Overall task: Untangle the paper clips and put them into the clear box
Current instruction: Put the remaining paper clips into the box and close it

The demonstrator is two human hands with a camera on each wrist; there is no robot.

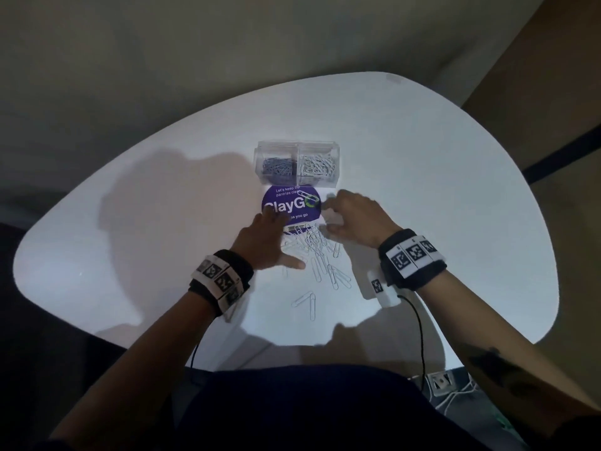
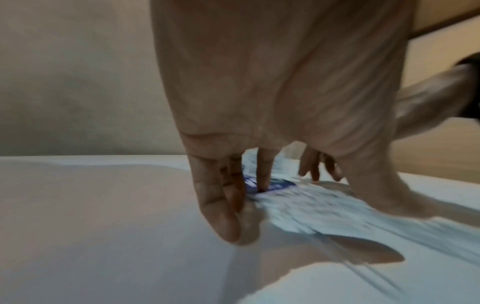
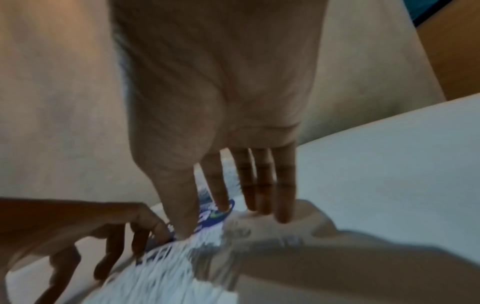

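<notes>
A heap of white paper clips [image 1: 313,247] lies tangled on the white table [image 1: 162,222], between my two hands. My left hand [image 1: 265,242] rests at the heap's left edge with straight, spread fingers [image 2: 221,205] touching the table. My right hand [image 1: 344,219] hovers at the heap's far right, its fingers [image 3: 262,191] straight and pointing down, holding nothing. The clear box [image 1: 298,162] stands just beyond, with blue clips in its left compartment and white clips in its right. Both wrist views are blurred.
A round purple sticker [image 1: 292,203] lies between the box and the heap, with one clip on it. Several loose clips [image 1: 307,301] lie nearer to me. A white card [image 1: 377,284] sits under my right wrist. The table edge curves around in front.
</notes>
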